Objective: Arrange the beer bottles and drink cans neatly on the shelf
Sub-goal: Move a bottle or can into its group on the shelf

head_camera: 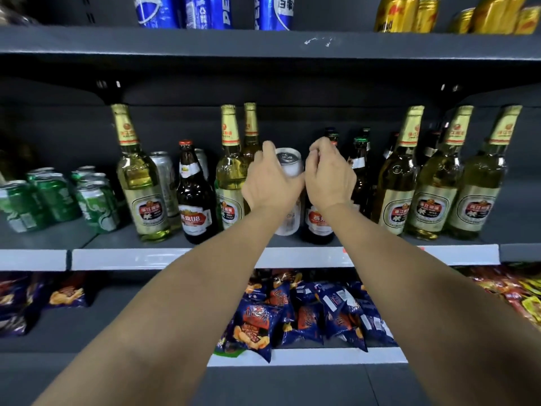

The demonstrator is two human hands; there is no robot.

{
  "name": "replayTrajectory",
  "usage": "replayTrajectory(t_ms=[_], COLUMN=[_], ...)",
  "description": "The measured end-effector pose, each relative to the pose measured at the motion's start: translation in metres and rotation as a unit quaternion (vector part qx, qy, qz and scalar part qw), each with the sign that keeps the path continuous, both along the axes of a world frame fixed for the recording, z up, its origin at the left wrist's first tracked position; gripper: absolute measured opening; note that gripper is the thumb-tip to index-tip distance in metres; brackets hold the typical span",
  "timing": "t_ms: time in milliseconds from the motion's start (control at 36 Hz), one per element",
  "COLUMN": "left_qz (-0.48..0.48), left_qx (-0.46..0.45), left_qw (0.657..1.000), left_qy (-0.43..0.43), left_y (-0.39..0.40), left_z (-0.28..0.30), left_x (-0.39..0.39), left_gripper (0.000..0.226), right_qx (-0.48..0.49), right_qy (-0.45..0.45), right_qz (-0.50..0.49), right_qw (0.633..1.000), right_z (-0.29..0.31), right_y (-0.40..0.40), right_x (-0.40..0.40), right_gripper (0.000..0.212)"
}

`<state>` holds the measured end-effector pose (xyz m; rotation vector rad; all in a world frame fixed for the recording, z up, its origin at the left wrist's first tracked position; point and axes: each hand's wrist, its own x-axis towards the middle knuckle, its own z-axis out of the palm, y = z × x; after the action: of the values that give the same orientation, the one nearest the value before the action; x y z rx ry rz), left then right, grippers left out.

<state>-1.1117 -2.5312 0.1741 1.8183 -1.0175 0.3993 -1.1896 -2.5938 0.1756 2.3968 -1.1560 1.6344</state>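
On the middle shelf a tall silver can stands upright near the front. My left hand grips it from the left, near its top. Just right of it, my right hand curls round the neck of a dark brown beer bottle with a red label; that neck is hidden by the hand. Another brown bottle and clear gold-foil bottles stand to the left. Three more gold-foil bottles stand in a row on the right.
Green cans cluster at the shelf's left end, and silver cans stand behind the bottles. Dark bottles sit at the back. The upper shelf holds blue cans and gold cans. Snack bags fill the lower shelf.
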Motion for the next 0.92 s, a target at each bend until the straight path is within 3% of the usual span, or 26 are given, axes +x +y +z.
replayTrajectory(t_ms=[111, 250, 500, 583, 694, 917], left_qz=[0.006, 0.005, -0.049, -0.063, -0.089, -0.144], left_qx=[0.028, 0.05, 0.046, 0.069, 0.066, 0.068], left_qw=[1.0, 0.998, 0.997, 0.995, 0.993, 0.984], left_qy=[0.004, 0.035, 0.046, 0.035, 0.05, 0.082], left_y=[0.021, 0.04, 0.048, 0.046, 0.039, 0.035], left_z=[-0.005, -0.02, -0.032, -0.032, -0.026, -0.023], left_x=[0.003, 0.006, 0.012, 0.019, 0.028, 0.042], left_gripper=[0.051, 0.054, 0.049, 0.05, 0.048, 0.047], right_qx=[0.026, 0.143, 0.218, 0.252, 0.326, 0.252], right_qy=[0.05, 0.099, 0.224, 0.275, 0.274, 0.365], right_qz=[0.042, 0.105, 0.07, 0.048, 0.046, 0.008], right_qw=[0.998, 0.979, 0.947, 0.927, 0.903, 0.896], right_z=[0.002, 0.002, 0.001, -0.003, -0.011, -0.024], right_y=[0.01, 0.0, -0.033, -0.047, -0.068, -0.099], right_x=[0.005, 0.022, 0.058, 0.076, 0.099, 0.126], right_gripper=[0.023, 0.017, 0.015, 0.026, 0.031, 0.047])
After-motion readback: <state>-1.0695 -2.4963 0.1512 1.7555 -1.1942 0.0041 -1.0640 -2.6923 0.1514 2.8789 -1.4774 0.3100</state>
